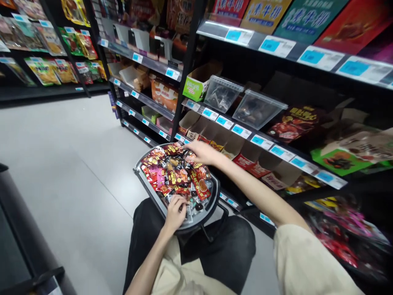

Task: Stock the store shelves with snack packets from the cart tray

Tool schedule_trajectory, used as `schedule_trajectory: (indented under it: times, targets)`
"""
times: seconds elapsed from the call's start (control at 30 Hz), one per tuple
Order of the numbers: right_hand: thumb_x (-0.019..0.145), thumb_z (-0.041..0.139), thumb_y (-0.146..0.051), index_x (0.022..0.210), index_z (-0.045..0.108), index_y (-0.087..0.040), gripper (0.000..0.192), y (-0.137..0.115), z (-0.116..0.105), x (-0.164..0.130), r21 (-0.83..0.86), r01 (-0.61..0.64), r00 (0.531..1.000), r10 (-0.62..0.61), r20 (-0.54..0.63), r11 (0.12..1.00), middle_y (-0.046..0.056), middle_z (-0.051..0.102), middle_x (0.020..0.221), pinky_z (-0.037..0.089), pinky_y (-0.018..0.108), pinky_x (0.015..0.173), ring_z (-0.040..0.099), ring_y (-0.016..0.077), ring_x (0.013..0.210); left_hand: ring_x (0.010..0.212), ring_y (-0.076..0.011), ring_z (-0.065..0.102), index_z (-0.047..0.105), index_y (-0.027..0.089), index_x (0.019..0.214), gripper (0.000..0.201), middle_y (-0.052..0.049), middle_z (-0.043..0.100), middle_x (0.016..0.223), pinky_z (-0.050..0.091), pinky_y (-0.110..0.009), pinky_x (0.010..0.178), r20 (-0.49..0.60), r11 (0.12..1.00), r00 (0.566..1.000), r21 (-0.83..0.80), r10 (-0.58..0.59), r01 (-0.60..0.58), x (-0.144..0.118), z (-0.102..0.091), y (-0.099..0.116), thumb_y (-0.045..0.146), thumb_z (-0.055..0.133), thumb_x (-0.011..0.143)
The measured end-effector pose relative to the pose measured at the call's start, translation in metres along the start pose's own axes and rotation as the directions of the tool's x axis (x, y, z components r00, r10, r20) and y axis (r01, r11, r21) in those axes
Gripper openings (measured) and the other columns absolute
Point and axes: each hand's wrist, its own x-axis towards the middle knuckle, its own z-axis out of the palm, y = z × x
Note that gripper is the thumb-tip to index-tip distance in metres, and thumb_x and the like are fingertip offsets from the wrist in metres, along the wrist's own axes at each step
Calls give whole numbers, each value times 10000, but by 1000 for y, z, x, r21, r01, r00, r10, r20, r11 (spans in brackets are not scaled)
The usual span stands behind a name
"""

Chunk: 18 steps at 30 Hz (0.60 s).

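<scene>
Touching snack packets (178, 177) in a basket (196, 224) with left hand (175, 213) and right hand (200, 152), spaced apart; cannot tell whether gripping.

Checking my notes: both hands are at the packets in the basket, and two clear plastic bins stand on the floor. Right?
Not quite: in the head view, the clear plastic bins stand on a shelf, not the floor. Left hand and right hand are at the packets in the basket.
</scene>
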Motion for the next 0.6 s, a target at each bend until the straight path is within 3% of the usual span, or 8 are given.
schedule_trajectory:
  times: [0.1, 0.17, 0.23, 0.33, 0.4, 0.47, 0.53, 0.6]
  targets:
    - [711, 878, -483, 1425, 536, -105, 877, -31, 83, -26, 33, -71, 955, 58, 291, 997, 233, 600, 1387, 464, 486, 1044, 584, 363, 1237, 920, -220, 641, 685, 216, 896, 209, -61, 682, 897, 535, -412, 885, -5, 1000, 1000, 12, 4, -4, 0, 1, 0, 98, 516, 929]
    - [715, 886, -441, 1492, 456, -104, 950, -43, 121, -40, 12, -135, 934, 123, 335, 991, 260, 520, 1463, 455, 496, 1052, 540, 380, 1290, 925, -222, 641, 688, 212, 904, 213, -64, 681, 895, 538, -410, 881, 0, 1000, 1000, 15, 7, -7, -1, 1, -1, 92, 513, 927]
    - [764, 852, -380, 1527, 401, -128, 922, -48, 142, -50, 31, -199, 939, 181, 294, 979, 253, 500, 1470, 444, 506, 1061, 519, 365, 1309, 922, -217, 636, 688, 206, 914, 213, -65, 679, 891, 540, -399, 866, 5, 1000, 1000, 16, 17, -17, -2, 1, -1, 84, 514, 928]
    - [860, 733, -253, 1466, 473, -143, 668, -42, 147, -57, 168, -240, 954, 200, 221, 956, 211, 550, 1414, 448, 484, 1062, 545, 319, 1274, 901, -203, 627, 681, 200, 912, 195, -58, 672, 883, 537, -379, 841, -1, 999, 999, 23, 35, -35, -1, 1, -1, 79, 528, 934]
    - [926, 617, -205, 1322, 598, -149, 400, -33, 141, -58, 308, -222, 968, 170, 186, 925, 174, 614, 1332, 469, 441, 1047, 595, 276, 1205, 893, -195, 624, 676, 199, 909, 181, -53, 666, 875, 535, -364, 828, -15, 999, 999, 18, 43, -43, 0, 1, -1, 80, 543, 937]
    - [970, 552, -243, 1196, 661, -164, 263, -25, 131, -59, 432, -222, 975, 189, 119, 874, 139, 676, 1213, 496, 417, 1014, 644, 249, 1101, 885, -188, 623, 674, 200, 904, 175, -48, 664, 869, 533, -352, 821, -26, 999, 999, 5, 40, -40, 1, 1, 0, 76, 553, 935]
    - [976, 560, -345, 1187, 662, -182, 285, -18, 118, -61, 523, -278, 949, 316, 16, 806, 111, 711, 1136, 520, 429, 979, 669, 251, 1023, 878, -183, 626, 674, 202, 897, 176, -44, 666, 872, 533, -343, 816, -34, 1000, 999, -8, 23, -23, 2, 0, 1, 72, 559, 929]
    - [962, 574, -433, 1216, 641, -195, 355, -11, 103, -66, 601, -331, 876, 473, -90, 728, 92, 725, 1133, 535, 444, 958, 676, 259, 1005, 872, -178, 634, 675, 204, 889, 175, -42, 670, 879, 533, -334, 810, -38, 1000, 999, -15, -1, 0, 2, 0, 2, 74, 564, 925]
